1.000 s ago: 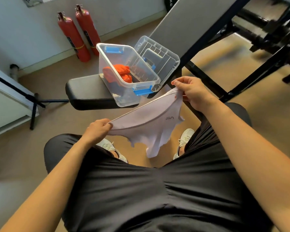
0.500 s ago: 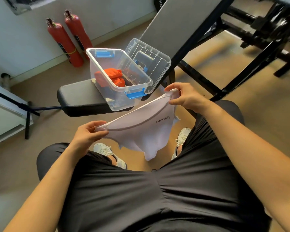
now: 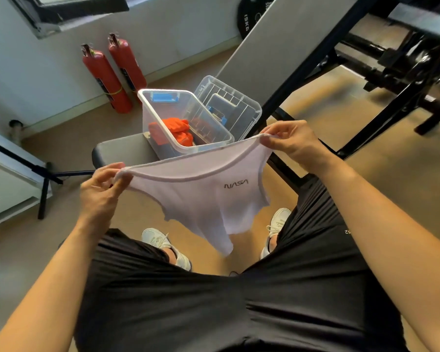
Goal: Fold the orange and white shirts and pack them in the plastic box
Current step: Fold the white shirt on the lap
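A small white shirt (image 3: 201,201) with a NASA logo hangs stretched between my hands above my lap. My left hand (image 3: 99,191) pinches its left shoulder, and my right hand (image 3: 292,141) pinches the right shoulder a little higher. Behind the shirt a clear plastic box (image 3: 153,115) with blue latches stands open on a black padded bench (image 3: 122,153). The folded orange shirt (image 3: 174,128) lies inside the box. The box's clear lid (image 3: 229,102) leans against its far right side.
Two red fire extinguishers (image 3: 112,74) stand by the wall at the back left. A black metal frame (image 3: 323,59) with a grey board and gym gear fills the right. A black stand (image 3: 43,179) is on the left floor. My knees and white shoes are below.
My hands have spread apart and lifted, pulling the white shirt taut and flatter with its logo in view. The camera has tilted, so the box sits further right and lower.
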Motion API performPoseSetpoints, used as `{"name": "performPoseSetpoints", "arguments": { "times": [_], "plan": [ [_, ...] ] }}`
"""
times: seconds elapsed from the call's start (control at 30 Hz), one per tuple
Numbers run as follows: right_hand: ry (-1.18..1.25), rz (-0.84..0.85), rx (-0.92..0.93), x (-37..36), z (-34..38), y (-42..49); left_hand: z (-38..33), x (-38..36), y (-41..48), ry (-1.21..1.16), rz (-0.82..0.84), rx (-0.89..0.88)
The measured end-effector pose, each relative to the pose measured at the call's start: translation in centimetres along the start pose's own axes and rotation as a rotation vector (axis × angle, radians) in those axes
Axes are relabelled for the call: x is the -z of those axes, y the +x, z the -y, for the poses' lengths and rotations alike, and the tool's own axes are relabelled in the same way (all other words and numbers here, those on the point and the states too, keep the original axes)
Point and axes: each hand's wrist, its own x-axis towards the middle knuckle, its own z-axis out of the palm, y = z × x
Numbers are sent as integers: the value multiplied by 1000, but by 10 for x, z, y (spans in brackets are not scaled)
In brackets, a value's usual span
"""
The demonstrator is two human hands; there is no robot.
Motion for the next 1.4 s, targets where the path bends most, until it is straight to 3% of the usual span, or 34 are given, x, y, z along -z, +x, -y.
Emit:
{"name": "performPoseSetpoints", "arguments": {
  "times": [0.07, 0.33, 0.5, 0.57, 0.8, 1.0, 1.3, 1.4],
  "plan": [
    [146, -18, -16, -4, 1, 4, -10, -5, 1, -186, 34, 88],
    [107, -94, -171, -24, -16, 9, -18, -25, 6, -124, -50, 99],
    [49, -403, -253, -41, -21, 9, -22, -44, 6, -116, -125, 238],
    [70, -448, -249, -51, -20, 4, -25, -57, 1, -141, -131, 295],
    [85, -404, -199, -89, -4, -26, -41, -109, -31, -217, -17, 355],
    [97, -209, -137, -110, 5, -46, -44, -142, -53, -217, 132, 315],
    [-175, -96, -15, -119, -2, -66, -37, -151, -76, -280, 145, 328],
    [-298, -115, 50, -119, -5, -71, -37, -145, -83, -325, 219, 351]
  ]
}}
